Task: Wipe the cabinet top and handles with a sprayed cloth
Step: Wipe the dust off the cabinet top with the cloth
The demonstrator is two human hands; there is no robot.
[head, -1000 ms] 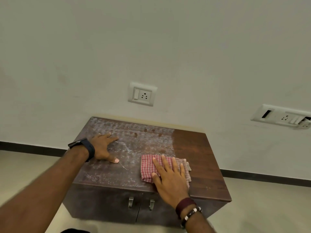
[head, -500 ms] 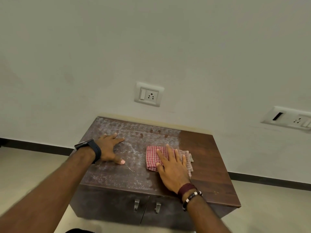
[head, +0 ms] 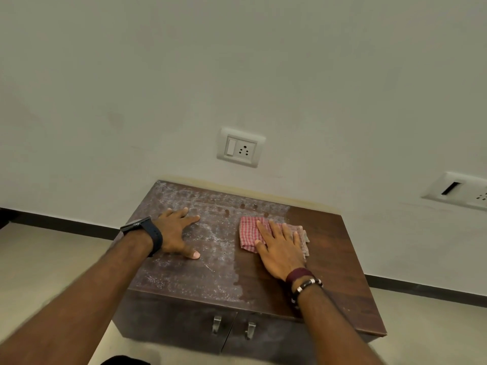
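R hand: I'm pressing my right hand (head: 280,250) flat, fingers straight, on the cloth (head: 249,234), not pinching it.
L hand: my left hand (head: 175,234) is resting spread on the dusty left half of the cabinet top (head: 340,259), gripping nothing.
Cloth loc: lying mid-top, toward back edge, at the dusty/clean boundary.
Handling: soft, thin, light, prob damp; likely bunching if pushed at one edge, so palm on center w/ even pressure.
Left to do: dusty left half, handles (head: 217,324).

checked cloth (head: 249,233), wood cabinet top (head: 329,259) — dusty, matt
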